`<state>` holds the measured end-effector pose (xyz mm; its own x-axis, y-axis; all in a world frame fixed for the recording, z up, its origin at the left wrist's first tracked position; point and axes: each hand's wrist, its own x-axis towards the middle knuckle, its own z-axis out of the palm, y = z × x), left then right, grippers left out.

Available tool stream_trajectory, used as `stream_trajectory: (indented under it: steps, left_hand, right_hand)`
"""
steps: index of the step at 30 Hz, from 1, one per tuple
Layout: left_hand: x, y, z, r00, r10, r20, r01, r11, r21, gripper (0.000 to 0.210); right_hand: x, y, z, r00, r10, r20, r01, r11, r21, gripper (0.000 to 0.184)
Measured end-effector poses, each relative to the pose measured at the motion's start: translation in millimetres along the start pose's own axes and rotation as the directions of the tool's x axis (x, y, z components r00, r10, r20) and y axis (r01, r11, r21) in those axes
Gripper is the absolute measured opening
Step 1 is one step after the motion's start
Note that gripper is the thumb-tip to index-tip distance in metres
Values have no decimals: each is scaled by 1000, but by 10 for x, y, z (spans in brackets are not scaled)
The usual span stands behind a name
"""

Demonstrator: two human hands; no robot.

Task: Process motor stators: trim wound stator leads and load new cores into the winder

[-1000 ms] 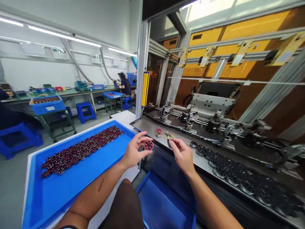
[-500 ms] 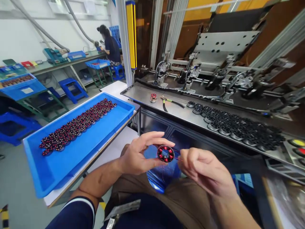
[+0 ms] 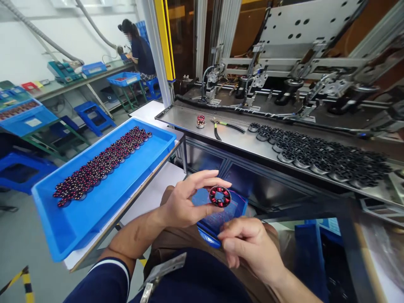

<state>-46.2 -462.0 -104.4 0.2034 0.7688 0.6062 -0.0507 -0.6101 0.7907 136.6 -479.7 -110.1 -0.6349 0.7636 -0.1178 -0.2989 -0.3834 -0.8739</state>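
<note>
My left hand (image 3: 183,204) pinches a small motor stator (image 3: 220,204) by its rim between thumb and fingers. This ring has a black body with red copper windings, and its open centre faces me. A thin red wire (image 3: 240,195) trails loose from its right side. Below and to the right of the stator, my right hand (image 3: 248,244) is apart from it, with the fingers curled and pinched together. Whatever those fingertips hold, if anything, is too small to make out. Beneath both hands sits a blue bin (image 3: 245,207) with wire scraps in it.
A blue tray (image 3: 126,189) on the left holds rows of wound stators (image 3: 104,162). On the metal ledge lie cutting pliers (image 3: 232,126), a small stack of red-wound stators (image 3: 200,122) and many black stators (image 3: 318,153). Winding machinery (image 3: 290,90) stands behind; a co-worker (image 3: 142,52) sits far left.
My right hand has let go of the red wire and moved down and left, away from the stator. My left hand keeps its hold. The view has shifted slightly.
</note>
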Motion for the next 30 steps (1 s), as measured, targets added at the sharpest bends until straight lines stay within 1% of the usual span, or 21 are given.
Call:
stream_trajectory:
  steps: [3,4,6,8,9,11,13,16,18,19,20,21,22,23,24,25,26,27,28,30]
  left_hand:
    - [-23,4,-4,993,-111,34,115,980,-163,66]
    - [-28,11,-2,990,-128,57,137,967,-213,64]
    - [-38,24,10,982,-149,116,176,943,-281,63]
    - [-49,28,37,971,-157,180,208,927,-313,64]
    - [-55,22,57,967,-162,195,218,923,-316,65]
    - [-69,-2,110,969,-173,174,221,923,-315,69]
    - [-77,-36,167,977,-179,113,207,921,-331,75]
    - [-74,-75,221,981,-186,52,192,898,-397,79]
    - [-64,-84,223,978,-201,48,201,870,-451,77]
    - [-59,-84,216,977,-208,52,207,857,-472,75]
    - [-56,-82,207,976,-211,57,212,848,-486,74]
    - [-54,-78,197,976,-208,57,209,847,-489,73]
    - [-55,-73,188,979,-198,52,198,854,-480,72]
    - [-57,-68,183,983,-180,45,180,869,-461,72]
    - [-61,-63,182,986,-161,41,163,887,-432,72]
    - [-67,-56,185,989,-144,41,148,906,-396,72]
    - [-72,-49,192,991,-129,47,137,923,-360,73]
    - [-77,-41,200,991,-119,60,132,936,-326,74]
    - [-82,-32,209,990,-112,80,131,946,-298,75]
    - [-87,-12,221,987,-99,123,129,957,-260,78]
  right_hand:
    - [-19,-120,-178,995,3,104,7,995,-102,25]
    - [-11,-174,-237,994,-6,110,20,992,-123,27]
    - [12,-292,-314,998,-37,59,45,989,-143,35]
    - [30,-395,-311,998,-53,-34,46,985,-165,41]
    - [37,-429,-282,997,-45,-68,31,982,-187,43]
    - [46,-450,-200,994,-18,-106,-5,977,-214,45]
    - [49,-405,-131,993,-3,-118,-20,981,-193,46]
    - [16,-277,-124,997,-32,-69,23,992,-127,46]
    - [-33,-228,-194,999,-33,-22,29,988,-150,48]
    - [-59,-232,-248,999,1,33,6,980,-197,48]
    - [-83,-257,-312,993,60,101,-31,963,-268,47]
    - [-101,-303,-380,980,119,162,-57,936,-346,45]
    - [-113,-364,-447,968,160,195,-66,907,-417,43]
    - [-120,-434,-503,969,158,191,-51,881,-471,41]
    - [-123,-504,-542,985,106,140,-20,860,-510,39]
    - [-124,-568,-558,998,7,55,24,843,-537,38]
    - [-123,-620,-548,994,-102,-25,70,826,-559,37]
    - [-121,-654,-510,978,-191,-81,110,808,-579,37]
    - [-116,-670,-451,964,-245,-108,136,794,-592,37]
    - [-98,-652,-299,956,-269,-116,153,796,-585,39]
